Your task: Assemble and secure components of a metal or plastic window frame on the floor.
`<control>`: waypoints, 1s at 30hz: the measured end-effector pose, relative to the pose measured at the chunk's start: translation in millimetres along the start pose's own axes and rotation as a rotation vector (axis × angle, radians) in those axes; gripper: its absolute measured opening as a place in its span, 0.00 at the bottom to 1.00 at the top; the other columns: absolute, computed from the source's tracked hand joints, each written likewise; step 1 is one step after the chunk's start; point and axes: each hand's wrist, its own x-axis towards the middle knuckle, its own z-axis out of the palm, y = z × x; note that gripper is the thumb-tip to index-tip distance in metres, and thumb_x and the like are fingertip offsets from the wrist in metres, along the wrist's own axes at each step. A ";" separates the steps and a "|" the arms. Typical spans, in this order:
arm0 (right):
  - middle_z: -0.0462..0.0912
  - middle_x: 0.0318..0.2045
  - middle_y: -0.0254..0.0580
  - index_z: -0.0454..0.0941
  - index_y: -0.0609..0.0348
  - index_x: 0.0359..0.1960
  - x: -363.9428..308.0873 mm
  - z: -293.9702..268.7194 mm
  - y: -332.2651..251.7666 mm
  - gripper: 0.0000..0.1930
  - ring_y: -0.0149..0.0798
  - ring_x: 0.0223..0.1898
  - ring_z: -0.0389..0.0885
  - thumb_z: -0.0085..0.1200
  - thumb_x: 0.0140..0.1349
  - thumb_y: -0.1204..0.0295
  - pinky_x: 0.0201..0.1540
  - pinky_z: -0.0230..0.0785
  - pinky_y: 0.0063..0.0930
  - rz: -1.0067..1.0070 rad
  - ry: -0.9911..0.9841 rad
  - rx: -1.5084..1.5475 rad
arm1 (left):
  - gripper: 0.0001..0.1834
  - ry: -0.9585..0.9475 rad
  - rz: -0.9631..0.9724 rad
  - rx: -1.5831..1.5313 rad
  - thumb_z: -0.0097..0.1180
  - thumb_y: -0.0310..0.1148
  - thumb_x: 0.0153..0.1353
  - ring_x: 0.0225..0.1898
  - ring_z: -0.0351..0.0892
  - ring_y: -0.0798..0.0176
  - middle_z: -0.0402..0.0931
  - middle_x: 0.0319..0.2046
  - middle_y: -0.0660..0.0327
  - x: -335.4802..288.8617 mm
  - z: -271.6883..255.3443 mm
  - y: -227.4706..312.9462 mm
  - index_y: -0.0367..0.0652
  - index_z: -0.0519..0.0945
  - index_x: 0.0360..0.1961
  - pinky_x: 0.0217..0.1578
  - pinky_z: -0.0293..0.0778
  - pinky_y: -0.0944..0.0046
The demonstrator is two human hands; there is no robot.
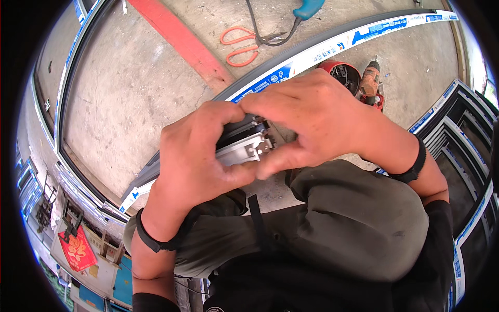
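Observation:
Between my hands is a short metal profile piece (240,151), silver on its near side and dark on its far side. My left hand (189,151) wraps round it from the left, fingers over the far side and thumb along the near side. Small metal fittings (264,147) show at its right end. My right hand (317,117) curls round that end, its thumb and fingers closed about it. The fingertips of both hands meet or nearly meet, and they hide part of the piece. Beyond and under the hands runs a long grey frame bar (338,44) with blue-and-white film.
Orange-handled scissors (240,47), a teal corded tool (309,8) and a red bar (179,41) lie on the concrete floor. A red tub of small parts (340,74) and an orange cordless drill (369,80) sit beyond my right hand. Film-covered frames (451,140) are stacked at right.

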 end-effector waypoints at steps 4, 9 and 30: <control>0.83 0.37 0.46 0.75 0.58 0.51 -4.2 2.5 1.0 0.36 0.51 0.37 0.83 0.69 0.45 0.48 0.35 0.76 0.41 0.088 -0.040 0.090 | 0.34 0.011 -0.039 0.038 0.77 0.37 0.30 0.32 0.82 0.54 0.79 0.36 0.62 3.3 0.8 -3.9 0.45 0.75 0.43 0.31 0.78 0.59; 0.83 0.38 0.47 0.74 0.59 0.56 -3.1 5.9 -1.6 0.38 0.52 0.37 0.83 0.69 0.46 0.49 0.35 0.76 0.40 0.142 -0.002 0.067 | 0.33 0.030 -0.042 0.072 0.74 0.36 0.33 0.32 0.82 0.54 0.80 0.35 0.61 4.7 -1.8 -4.3 0.47 0.74 0.44 0.30 0.77 0.59; 0.82 0.37 0.51 0.73 0.63 0.56 -6.5 6.3 -3.2 0.31 0.48 0.32 0.82 0.61 0.46 0.70 0.36 0.76 0.37 0.193 0.003 0.154 | 0.34 -0.021 -0.091 0.083 0.77 0.34 0.39 0.43 0.84 0.51 0.80 0.44 0.56 2.8 6.0 -6.2 0.45 0.73 0.48 0.43 0.79 0.59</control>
